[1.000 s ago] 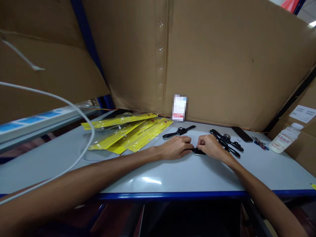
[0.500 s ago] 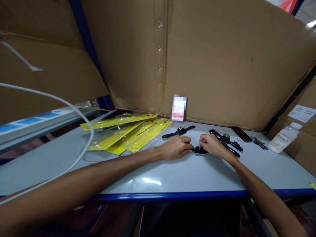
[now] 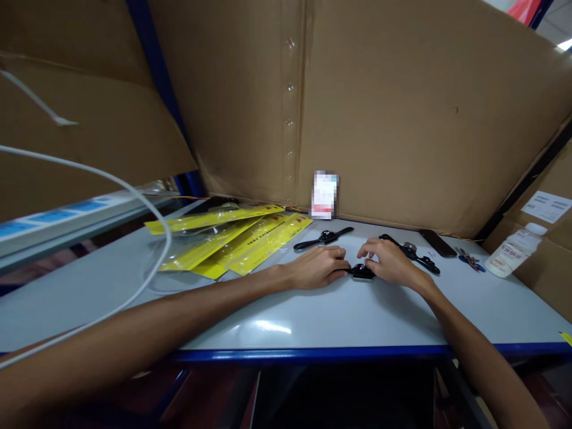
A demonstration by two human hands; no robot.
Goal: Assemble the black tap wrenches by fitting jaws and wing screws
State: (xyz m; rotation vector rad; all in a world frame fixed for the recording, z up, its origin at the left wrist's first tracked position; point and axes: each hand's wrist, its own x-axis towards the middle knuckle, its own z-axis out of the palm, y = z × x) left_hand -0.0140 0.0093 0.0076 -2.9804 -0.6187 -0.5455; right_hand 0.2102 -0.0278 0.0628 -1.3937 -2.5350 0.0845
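A black spokeshave (image 3: pixel 363 272) lies low over the grey tabletop, its middle part showing between my two hands. My left hand (image 3: pixel 320 266) is closed around its left handle, palm down. Over the right side of the same tool is my right hand (image 3: pixel 388 261), with bent fingers apart from the thumb and the fingertips close to the screws; that side's handle is hidden behind it. A second spokeshave (image 3: pixel 325 237) rests beyond my left hand. Another spokeshave (image 3: pixel 413 256) lies partly behind my right hand.
Yellow packaging cards (image 3: pixel 241 241) with clear plastic are heaped at left, near a white cable (image 3: pixel 167 238). A blurred upright card or screen (image 3: pixel 324 195) stands against the cardboard wall (image 3: pixel 379 119). To the right are a dark phone (image 3: pixel 438 243), keys (image 3: pixel 469 260) and a white bottle (image 3: pixel 513 250).
My right hand's fingers have loosened and lifted apart from a pinch at the spokeshave's middle, and its wrist now covers a black handle seen before. My left hand has stayed still.
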